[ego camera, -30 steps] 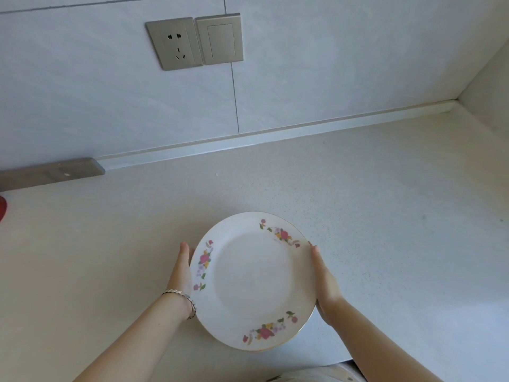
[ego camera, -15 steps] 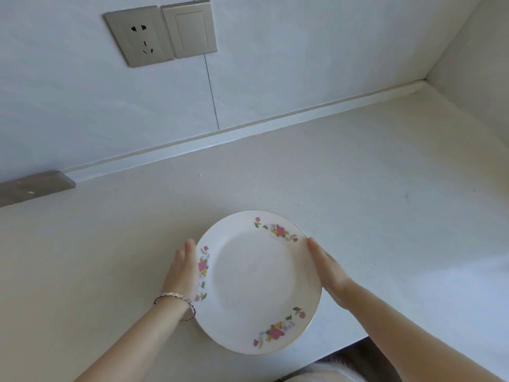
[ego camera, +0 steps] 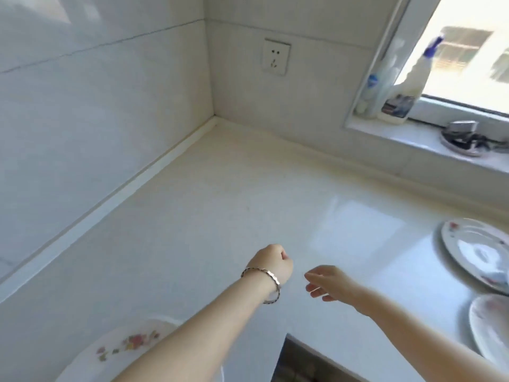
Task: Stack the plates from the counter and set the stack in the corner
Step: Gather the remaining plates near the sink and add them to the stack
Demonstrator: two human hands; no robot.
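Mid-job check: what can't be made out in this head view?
Head view only:
Near plate: left forearm covers much of it, and the bottom edge cuts it.
Upper right plate, lower right plate: the right edge cuts both; the lower one is blurred.
Windowsill dish: contents blurred.

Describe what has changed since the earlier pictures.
The left-hand grip, now a fist, and the right-hand grip, fingers loose, have let go of the flowered plate, which lies on the counter under the left forearm. The view swung towards the corner. The bracelet stays on the left wrist.
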